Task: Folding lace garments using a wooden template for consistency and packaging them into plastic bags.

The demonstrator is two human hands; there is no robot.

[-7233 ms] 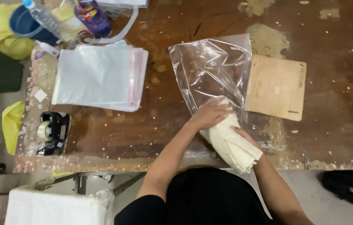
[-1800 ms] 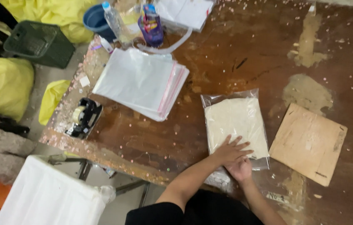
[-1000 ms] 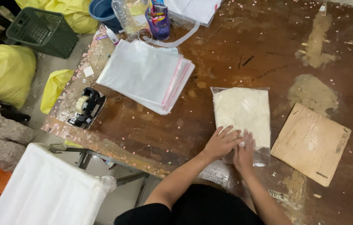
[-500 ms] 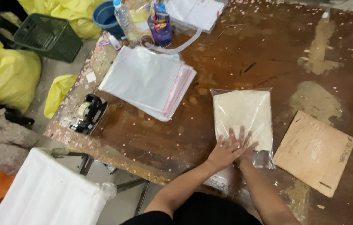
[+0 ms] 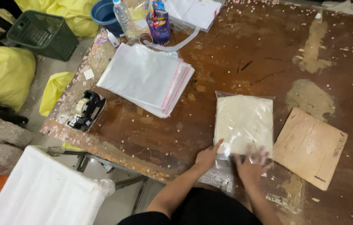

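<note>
A clear plastic bag holding a folded cream cloth (image 5: 244, 124) lies flat on the worn brown table (image 5: 243, 54). My left hand (image 5: 208, 156) rests flat at the bag's near left corner, fingers apart. Along the bag's near edge my right hand (image 5: 251, 162) presses down, blurred by motion. Neither hand grips anything that I can make out.
A stack of empty clear bags (image 5: 147, 79) lies to the left, a black tape dispenser (image 5: 86, 110) near the table's left edge. A thin wooden board (image 5: 310, 146) sits right of the bagged cloth. Bottle, cup and papers crowd the far edge. Yellow sacks, a green basket and a white bundle (image 5: 43, 191) stand on the floor.
The cream cloth went from half outside the bag to fully inside, lying flat. My hands have slid from the bag's middle down to its near edge.
</note>
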